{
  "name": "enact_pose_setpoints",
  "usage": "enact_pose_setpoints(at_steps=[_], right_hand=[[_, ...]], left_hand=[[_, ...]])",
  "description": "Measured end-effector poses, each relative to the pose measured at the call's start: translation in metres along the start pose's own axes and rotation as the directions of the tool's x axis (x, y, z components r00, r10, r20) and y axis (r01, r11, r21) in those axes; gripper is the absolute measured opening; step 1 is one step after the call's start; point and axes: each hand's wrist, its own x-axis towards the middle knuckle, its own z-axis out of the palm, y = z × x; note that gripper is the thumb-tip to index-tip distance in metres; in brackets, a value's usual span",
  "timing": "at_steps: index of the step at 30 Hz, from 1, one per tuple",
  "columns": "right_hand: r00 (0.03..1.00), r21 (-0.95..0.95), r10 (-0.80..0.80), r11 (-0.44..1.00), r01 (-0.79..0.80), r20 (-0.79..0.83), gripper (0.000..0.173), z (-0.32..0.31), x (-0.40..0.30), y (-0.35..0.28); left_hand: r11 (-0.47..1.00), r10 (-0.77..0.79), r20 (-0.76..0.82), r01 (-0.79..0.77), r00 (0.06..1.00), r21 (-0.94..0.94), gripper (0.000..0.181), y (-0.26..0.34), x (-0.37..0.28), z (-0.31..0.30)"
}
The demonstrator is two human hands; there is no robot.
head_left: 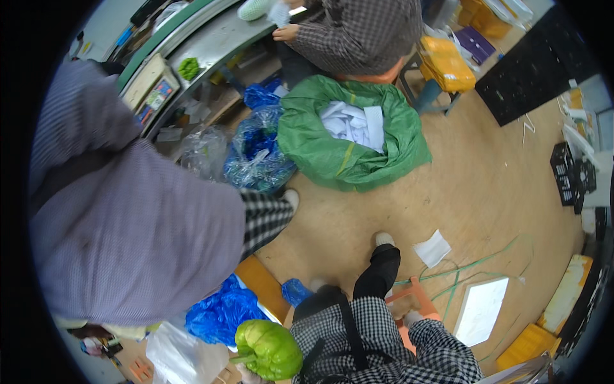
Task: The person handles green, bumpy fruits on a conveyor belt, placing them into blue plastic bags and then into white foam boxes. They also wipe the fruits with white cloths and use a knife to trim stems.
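At the lower middle my left hand (250, 375), mostly hidden, holds a large green bell pepper (269, 349) with its stem pointing left. A blue plastic bag (228, 309) lies just above it, and a clear plastic bag (184, 355) is to its left. My right hand (413, 318) is down at an orange plastic stool (419, 295); whether its fingers grip the stool is unclear. Another green pepper (189, 68) sits on the metal worktop (225, 33) at the upper left.
A person in a purple top (144, 230) stands close at left; another in a checked shirt (355, 38) sits beyond. A green woven sack (355, 168) of white netting stands ahead. Green strapping (453, 283) and a white foam board (481, 311) lie on the floor at right.
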Motion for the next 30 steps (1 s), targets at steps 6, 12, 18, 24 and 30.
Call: enact_pose_setpoints(at_steps=[6, 12, 18, 24, 30], right_hand=[[0.991, -0.14, -0.066, 0.987, 0.081, 0.114, 0.041, 0.059, 0.052, -0.029], [0.993, -0.169, 0.035, 0.986, -0.016, 0.115, 0.039, 0.007, 0.027, -0.067], [0.992, -0.157, 0.098, 0.984, -0.084, 0.081, 0.038, -0.072, 0.013, -0.139], [0.996, -0.206, 0.056, 0.978, -0.041, 0.066, 0.037, -0.185, 0.022, -0.227], [0.998, -0.334, -0.016, 0.942, 0.035, 0.06, 0.036, -0.317, 0.049, -0.292]], left_hand=[[0.97, -0.219, -0.031, 0.221, 0.975, 0.101, 0.063, -0.04, 0.06, -0.055], [0.937, -0.333, -0.022, 0.334, 0.943, 0.106, 0.064, -0.036, 0.09, -0.078], [0.925, -0.376, 0.197, 0.379, 0.905, 0.028, 0.051, 0.006, 0.151, -0.012], [0.967, -0.252, 0.311, 0.225, 0.917, 0.121, 0.06, 0.058, 0.238, 0.095], [0.998, -0.044, 0.272, 0.051, 0.961, -0.02, 0.075, 0.086, 0.313, 0.135]])
